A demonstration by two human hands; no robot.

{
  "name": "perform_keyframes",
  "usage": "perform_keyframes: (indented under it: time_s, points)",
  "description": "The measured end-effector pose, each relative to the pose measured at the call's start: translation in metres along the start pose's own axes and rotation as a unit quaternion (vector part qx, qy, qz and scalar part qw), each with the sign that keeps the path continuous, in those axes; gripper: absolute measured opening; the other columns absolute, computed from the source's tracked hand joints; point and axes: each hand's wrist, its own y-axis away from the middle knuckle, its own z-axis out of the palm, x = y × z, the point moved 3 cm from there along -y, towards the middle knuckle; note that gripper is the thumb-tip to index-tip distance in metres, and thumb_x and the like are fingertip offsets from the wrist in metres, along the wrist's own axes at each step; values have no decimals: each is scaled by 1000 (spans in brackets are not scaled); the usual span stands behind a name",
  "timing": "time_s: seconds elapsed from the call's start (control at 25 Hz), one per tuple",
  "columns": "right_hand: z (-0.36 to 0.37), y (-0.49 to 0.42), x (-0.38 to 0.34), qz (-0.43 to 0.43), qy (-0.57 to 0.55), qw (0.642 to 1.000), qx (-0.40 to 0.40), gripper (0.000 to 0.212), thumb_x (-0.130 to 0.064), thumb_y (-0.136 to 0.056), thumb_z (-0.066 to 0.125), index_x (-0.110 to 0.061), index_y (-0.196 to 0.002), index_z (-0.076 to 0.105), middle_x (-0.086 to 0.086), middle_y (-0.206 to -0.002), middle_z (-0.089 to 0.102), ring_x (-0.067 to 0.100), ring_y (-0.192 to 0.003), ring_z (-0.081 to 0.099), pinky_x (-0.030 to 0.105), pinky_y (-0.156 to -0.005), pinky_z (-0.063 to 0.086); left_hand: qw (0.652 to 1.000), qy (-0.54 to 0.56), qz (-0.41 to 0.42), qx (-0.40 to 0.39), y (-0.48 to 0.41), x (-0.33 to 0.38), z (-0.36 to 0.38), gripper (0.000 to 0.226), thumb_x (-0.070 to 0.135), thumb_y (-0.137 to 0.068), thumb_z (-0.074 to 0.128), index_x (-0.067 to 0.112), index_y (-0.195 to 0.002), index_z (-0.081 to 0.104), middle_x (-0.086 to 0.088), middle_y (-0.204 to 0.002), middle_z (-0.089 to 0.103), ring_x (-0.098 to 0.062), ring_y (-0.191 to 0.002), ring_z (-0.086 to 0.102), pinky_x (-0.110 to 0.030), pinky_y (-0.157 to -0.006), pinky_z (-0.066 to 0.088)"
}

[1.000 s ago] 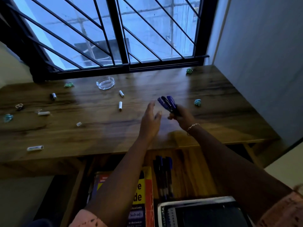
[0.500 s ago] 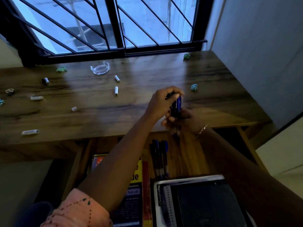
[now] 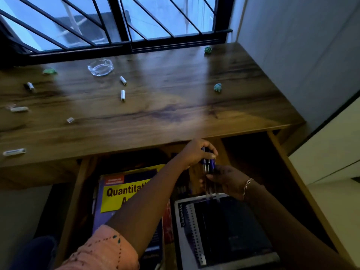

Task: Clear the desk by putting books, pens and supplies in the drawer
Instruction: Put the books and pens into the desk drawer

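A bundle of blue pens hangs upright over the open drawer, just below the desk's front edge. My left hand grips the capped tops of the pens. My right hand holds the same bundle lower down, and the clear barrels stick out beneath it. Inside the drawer lie a yellow and blue book on the left and a dark spiral notebook on the right. Other pens on the drawer floor are mostly hidden behind my arms.
On the wooden desk lie several small white caps or tubes, a glass ashtray and crumpled green paper balls. A barred window runs along the back. A wall stands at the right.
Both hands came down from above the desk to over the drawer with the pens. My left hand, open a second ago, now grips the bundle's top.
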Motion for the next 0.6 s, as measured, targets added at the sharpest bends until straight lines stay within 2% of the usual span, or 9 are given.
perform_keyframes:
  time_s: [0.08, 0.16, 0.28, 0.36, 0.4, 0.44, 0.48, 0.52, 0.6]
  points:
    - [-8, -9, 3, -1, 22, 999, 41, 19, 9, -88, 45, -5, -92, 58, 12, -82, 63, 19, -72, 65, 36, -71, 55, 1000, 2, -10, 13, -6, -5, 5, 18, 6, -87, 62, 3, -104, 66, -18, -112, 64, -30, -105, 59, -38, -91, 47]
    - [-16, -23, 1, 3, 52, 995, 87, 16, 7, -88, 48, -3, -93, 58, 12, -82, 60, 22, -75, 60, 38, -76, 50, 999, -29, -8, 41, -8, -5, 9, 31, 11, -91, 58, 7, -121, 58, -12, -128, 56, -23, -117, 51, -30, -93, 40]
    - [-28, -45, -5, 24, 83, 984, 157, 25, 6, -87, 52, 6, -111, 56, 14, -81, 59, 27, -77, 58, 42, -81, 48, 996, -72, 8, 61, -6, -16, 15, 47, 12, -96, 49, 18, -141, 38, -10, -142, 44, -23, -130, 42, -27, -99, 35]
    - [-31, -57, -4, 51, 139, 975, 166, 36, 4, -86, 55, 8, -122, 51, 21, -97, 61, 25, -74, 57, 44, -89, 47, 994, -97, -2, 58, -2, -30, 17, 53, 8, -96, 45, 23, -145, 30, -10, -147, 37, -23, -134, 37, -27, -103, 33]
    - [-33, -65, 0, 62, 169, 970, 163, 40, 2, -87, 55, 8, -126, 47, 22, -110, 59, 21, -69, 58, 40, -89, 49, 991, -118, -10, 56, 0, -37, 17, 55, 6, -96, 44, 25, -146, 28, -9, -151, 31, -23, -138, 32, -28, -106, 31]
    - [-30, -68, 1, 70, 193, 966, 158, 42, 1, -88, 55, 7, -128, 45, 19, -117, 56, 16, -62, 60, 31, -81, 54, 988, -148, -18, 50, 1, -43, 16, 57, 3, -96, 42, 25, -146, 26, -7, -155, 22, -23, -141, 26, -28, -108, 28]
    - [-28, -72, 4, 77, 205, 962, 161, 42, -1, -88, 55, 7, -128, 44, 16, -115, 54, 11, -56, 63, 24, -70, 57, 982, -184, -24, 38, 2, -48, 16, 60, 0, -95, 41, 26, -147, 25, -3, -158, 12, -22, -143, 20, -28, -109, 28]
    - [-25, -73, 5, 81, 213, 958, 172, 42, -2, -88, 56, 8, -127, 44, 15, -111, 54, 12, -57, 64, 25, -63, 57, 975, -218, -33, 21, 3, -52, 17, 65, -4, -93, 40, 26, -148, 22, 1, -159, 3, -22, -144, 17, -29, -107, 32]
    - [-22, -77, 6, 80, 251, 943, 205, 40, -5, -88, 58, 11, -123, 47, 21, -105, 56, 25, -76, 63, 33, -65, 54, 961, -270, -54, -17, 6, -57, 21, 76, -11, -89, 39, 29, -149, 13, 6, -158, -9, -23, -143, 21, -32, -94, 46]
